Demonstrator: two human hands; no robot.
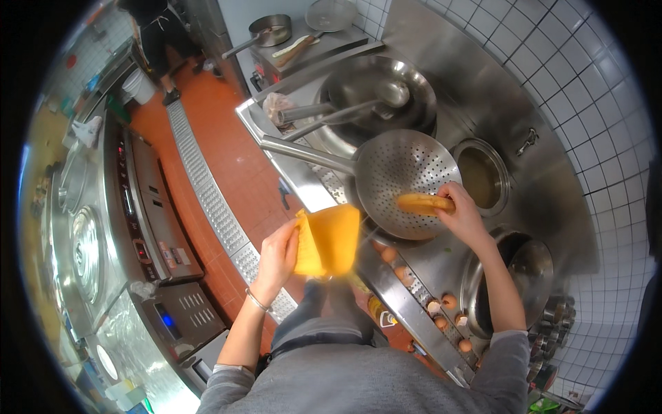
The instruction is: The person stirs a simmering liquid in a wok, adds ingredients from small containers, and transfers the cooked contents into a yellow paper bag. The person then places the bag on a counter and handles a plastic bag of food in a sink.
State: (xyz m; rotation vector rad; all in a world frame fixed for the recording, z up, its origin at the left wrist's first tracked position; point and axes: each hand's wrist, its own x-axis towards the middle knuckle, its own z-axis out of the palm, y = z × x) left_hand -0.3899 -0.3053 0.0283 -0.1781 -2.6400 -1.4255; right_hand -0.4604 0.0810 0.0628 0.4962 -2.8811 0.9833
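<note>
My left hand holds a yellow square container by its near-left side, over the gap between my body and the stove counter. Between the fingers and thumb of my right hand is a flat yellowish-orange piece, perhaps food, held edge-up above a perforated metal strainer. The strainer's long handle points to the upper left. Behind it lies a wok with a metal ladle across it. A round pot of cloudy liquid is sunk in the counter, right of the strainer.
Cracked eggshells lie along the counter's front channel. Another wok stands at the right. A saucepan is on the far side stand. Behind me to the left are steel kitchen units and a floor drain grate. Another person stands farther off.
</note>
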